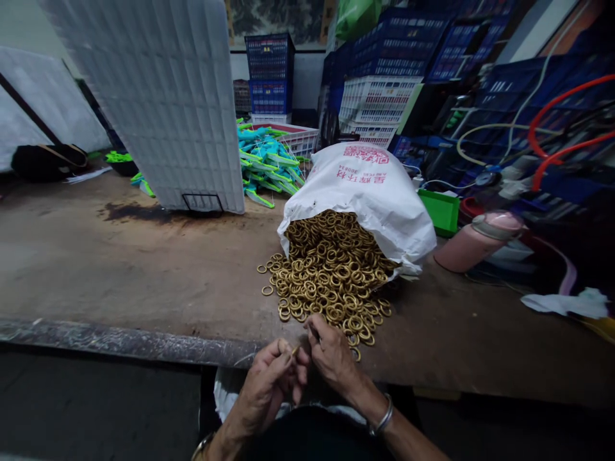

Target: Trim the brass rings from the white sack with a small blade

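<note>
Gold-coloured rings (331,282) spill from the mouth of a white sack (353,176) onto the brown table, reaching close to its front edge. My left hand (273,378) is at the table's edge, pinching a gold ring (295,351) between thumb and forefinger. Just to its right, my right hand (331,352) is closed at the near side of the ring pile. Its thumb and forefinger are pressed together around something small and dark that I cannot make out. The two hands are close together but apart.
A tall white ribbed panel (158,109) stands on the table (144,269) at the left. Behind it lie green and blue plastic pieces (271,160). A pink bottle (475,240) and a green tray (438,211) are at the right. Blue crates (269,57) are stacked behind.
</note>
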A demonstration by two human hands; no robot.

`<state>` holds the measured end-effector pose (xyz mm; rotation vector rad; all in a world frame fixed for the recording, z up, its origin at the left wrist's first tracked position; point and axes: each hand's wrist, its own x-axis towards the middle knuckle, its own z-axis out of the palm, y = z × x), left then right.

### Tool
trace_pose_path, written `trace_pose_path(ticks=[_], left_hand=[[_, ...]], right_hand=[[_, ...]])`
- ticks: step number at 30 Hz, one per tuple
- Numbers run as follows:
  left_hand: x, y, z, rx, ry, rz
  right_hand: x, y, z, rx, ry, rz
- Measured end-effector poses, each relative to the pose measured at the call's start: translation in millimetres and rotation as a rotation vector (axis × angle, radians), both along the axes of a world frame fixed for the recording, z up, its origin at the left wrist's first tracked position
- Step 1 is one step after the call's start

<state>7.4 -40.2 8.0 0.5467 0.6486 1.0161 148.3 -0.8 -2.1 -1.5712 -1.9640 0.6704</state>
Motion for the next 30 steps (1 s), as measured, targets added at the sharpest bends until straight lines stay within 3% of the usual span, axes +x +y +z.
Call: trace_pose_path(ticks=[4, 8, 14, 24, 30], left_hand=[[-6, 5, -1.0, -0.049, -0.016, 0.073], [-13, 10, -1.7, -0.092, -0.105, 0.122], [-26, 19, -8.0, -0.247, -0.226, 0.211], [-36, 23, -11.1, -0.332, -0.258, 0.284], [-36, 24, -11.4, -0.322, -0.240, 0.280]], right_hand=[[-10, 5, 4.0, 0.099, 0.249, -0.061], [-13, 5, -6.7, 0.053, 0.259, -0.096], [-17, 15, -19.1, 0.013, 0.119, -0.064], [-42, 42, 0.3, 0.000, -0.379, 0.038], [-45, 45, -0.6, -0.013, -0.471, 0.023]])
